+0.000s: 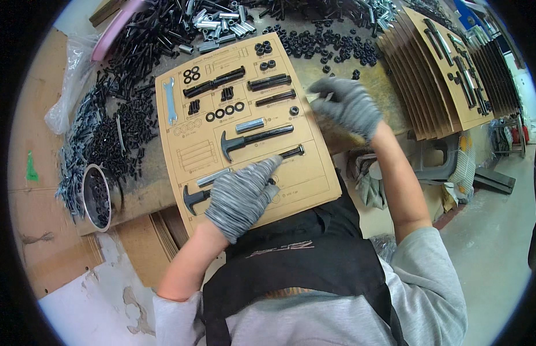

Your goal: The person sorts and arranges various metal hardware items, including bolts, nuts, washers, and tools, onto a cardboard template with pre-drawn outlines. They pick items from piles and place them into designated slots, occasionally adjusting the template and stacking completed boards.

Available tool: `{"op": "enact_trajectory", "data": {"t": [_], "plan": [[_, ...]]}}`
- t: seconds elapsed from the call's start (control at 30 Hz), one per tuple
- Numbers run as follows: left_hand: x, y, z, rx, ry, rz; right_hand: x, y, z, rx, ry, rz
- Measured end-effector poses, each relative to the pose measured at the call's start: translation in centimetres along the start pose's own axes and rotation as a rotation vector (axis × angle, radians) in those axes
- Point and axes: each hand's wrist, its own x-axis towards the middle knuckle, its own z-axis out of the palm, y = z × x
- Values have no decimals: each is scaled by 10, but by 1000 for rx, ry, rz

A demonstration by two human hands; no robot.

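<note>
Both my hands wear grey striped knit gloves. My left hand (242,199) rests on the lower part of a printed cardboard sheet (256,210), its forefinger stretched out to the end of a black bolt (292,151). Partly under that hand lie a silver sleeve (213,177) and a black hook-ended bolt (194,199). Just past the sheet's right edge, my right hand (350,106) has its fingers curled toward the thumb; what they hold, if anything, is unclear. Farther up the sheet are a light-blue wrench (170,101), black washers (224,111), a larger hook-ended bolt (253,140) and a silver sleeve (250,125).
Loose black nuts (331,43) and silver sleeves (222,26) lie along the table's far side. Small black bolts (126,124) heap up at left, beside a metal bowl (97,197). Filled cardboard sheets (432,75) stand in a row at right.
</note>
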Motion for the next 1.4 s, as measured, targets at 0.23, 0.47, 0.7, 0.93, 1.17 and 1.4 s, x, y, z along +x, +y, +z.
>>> {"op": "enact_trajectory", "data": {"t": [0.23, 0.47, 0.7, 0.93, 1.17, 1.4], "plan": [[1, 12, 12, 173, 45, 22, -26, 77, -50, -203, 395, 258], [-5, 11, 8, 85, 240, 33, -7, 72, -32, -551, 200, 241], [-58, -19, -15, -279, 540, -310, -70, -27, 0, 366, -77, 170], [-36, -10, -17, -67, 601, -92, -111, -84, 71, -149, -140, -371], [42, 16, -32, -96, 329, 79, -83, -48, 13, -32, 29, -200], [191, 33, 18, 296, 126, 111, -21, 92, -34, -743, 317, -27]]}}
